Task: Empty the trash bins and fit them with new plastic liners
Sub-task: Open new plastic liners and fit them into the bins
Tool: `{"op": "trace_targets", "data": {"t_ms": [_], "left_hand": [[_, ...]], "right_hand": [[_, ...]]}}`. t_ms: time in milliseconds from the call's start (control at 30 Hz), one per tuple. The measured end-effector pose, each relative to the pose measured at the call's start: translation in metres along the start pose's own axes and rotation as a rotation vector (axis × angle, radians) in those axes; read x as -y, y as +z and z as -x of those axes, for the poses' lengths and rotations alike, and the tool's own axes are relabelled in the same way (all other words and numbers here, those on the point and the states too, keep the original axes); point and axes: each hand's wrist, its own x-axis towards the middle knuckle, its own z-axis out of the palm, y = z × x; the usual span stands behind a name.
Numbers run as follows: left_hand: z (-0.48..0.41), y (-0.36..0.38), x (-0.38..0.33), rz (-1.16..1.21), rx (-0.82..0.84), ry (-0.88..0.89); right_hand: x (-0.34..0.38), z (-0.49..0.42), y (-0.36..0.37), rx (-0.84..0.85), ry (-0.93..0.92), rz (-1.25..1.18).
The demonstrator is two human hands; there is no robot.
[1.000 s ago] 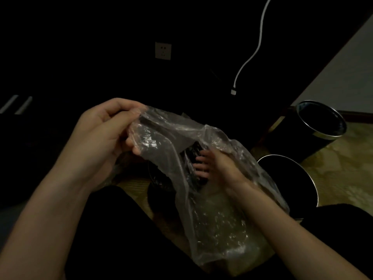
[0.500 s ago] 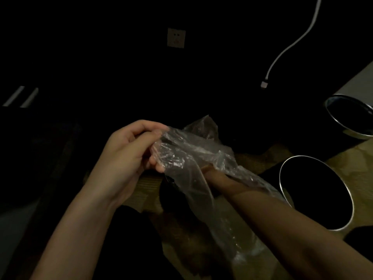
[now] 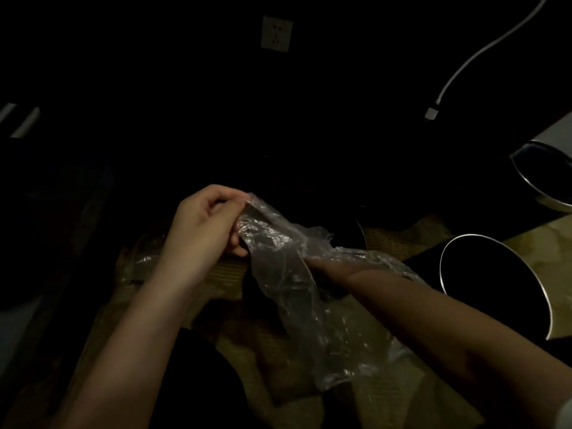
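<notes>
1. The left hand pinches the top edge of the clear plastic liner between thumb and curled fingers. This probably anchors one side of the bag's mouth.
2. The right hand is pushed inside the liner, just beside the left hand and lower. Crumpled film covers it, so I cannot tell how its fingers lie. It seems to be parting the clinging layers from within.
3. The liner hangs from the left hand's pinch and drapes over the right forearm. It is held in the air between the hands and is not in any bin yet.
4. The near bin stands just outside the right forearm with its dark mouth facing up. No film shows on its rim, so it likely awaits this liner.
5. The far bin sits beyond it, well apart from both hands.
6. The step in hand is opening the bag. Once the mouth gapes, a short carry past the right forearm should bring it over the near bin.
</notes>
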Motion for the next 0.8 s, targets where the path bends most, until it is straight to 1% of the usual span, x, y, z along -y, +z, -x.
{"op": "trace_targets", "data": {"t_ms": [33,100,167,200,233,300,333,367,400,433,467,533,600,667,733,800], "left_hand": [[0.0,0.0,0.0,-0.043,-0.052,0.01],[0.005,0.001,-0.003,-0.229,-0.186,0.107],[0.016,0.006,-0.013,-0.433,-0.297,0.264],[0.024,0.01,-0.021,-0.508,-0.334,0.361],[0.032,0.015,-0.028,-0.561,-0.357,0.467],[0.047,0.033,-0.04,-0.667,-0.325,0.654],[0.051,0.042,-0.039,-0.748,-0.249,0.732],[0.054,0.052,-0.036,-0.827,-0.127,0.781],[0.053,0.061,-0.029,-0.891,0.028,0.776],[0.051,0.068,-0.019,-0.948,0.181,0.733],[0.047,0.072,-0.007,-1.013,0.293,0.685],[0.035,0.073,0.023,-1.16,0.399,0.62],[0.022,0.066,0.047,-1.268,0.451,0.543],[0.008,0.056,0.065,-1.311,0.458,0.473],[-0.004,0.047,0.081,-1.295,0.436,0.398],[-0.016,0.041,0.092,-1.226,0.38,0.313]], "right_hand": [[0.006,0.001,0.0,0.029,-0.016,0.051],[0.025,0.012,-0.006,0.121,-0.139,0.305],[0.042,0.029,-0.017,0.125,-0.312,0.432],[0.047,0.04,-0.025,0.095,-0.402,0.452],[0.047,0.049,-0.034,0.069,-0.478,0.414],[0.046,0.068,-0.047,0.035,-0.6,0.186],[0.045,0.074,-0.052,0.003,-0.652,0.077],[0.044,0.077,-0.056,-0.06,-0.713,0.012],[0.044,0.078,-0.059,-0.148,-0.771,-0.009],[0.041,0.076,-0.06,-0.227,-0.811,-0.007],[0.039,0.073,-0.062,-0.292,-0.832,0.003],[0.032,0.061,-0.066,-0.418,-0.851,0.053],[0.026,0.045,-0.071,-0.54,-0.844,0.125],[0.023,0.029,-0.078,-0.619,-0.802,0.222],[0.021,0.016,-0.083,-0.648,-0.77,0.335],[0.02,0.005,-0.085,-0.658,-0.775,0.414]]}}
